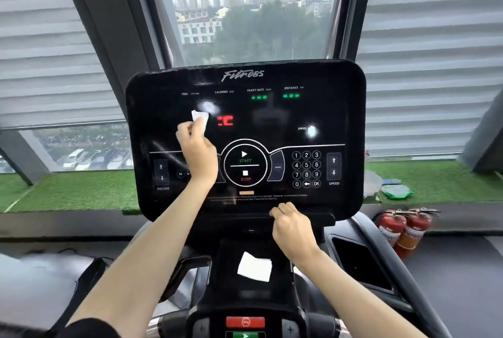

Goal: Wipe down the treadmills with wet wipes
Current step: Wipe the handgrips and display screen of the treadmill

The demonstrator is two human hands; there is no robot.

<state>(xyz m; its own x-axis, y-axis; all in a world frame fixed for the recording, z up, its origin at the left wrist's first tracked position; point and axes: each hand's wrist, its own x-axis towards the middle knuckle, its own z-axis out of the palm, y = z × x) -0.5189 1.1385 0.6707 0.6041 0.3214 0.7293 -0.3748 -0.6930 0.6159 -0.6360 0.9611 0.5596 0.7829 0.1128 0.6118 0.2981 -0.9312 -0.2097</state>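
The treadmill's black console panel (321, 109) fills the middle of the view, lit with red and green digits. My left hand (196, 147) pinches a white wet wipe (201, 119) and presses it against the left part of the screen. My right hand (292, 226) has its fingers curled over the ledge at the console's lower edge. A second white wipe (254, 267) lies flat on the black tray below the console.
Two red fire extinguishers (402, 228) stand on the floor to the right. Plastic packets (394, 190) lie on the green turf strip (68, 190) by the window. A red stop button (245, 322) sits on the handlebar near me. A dark cup pocket (359, 261) opens at right.
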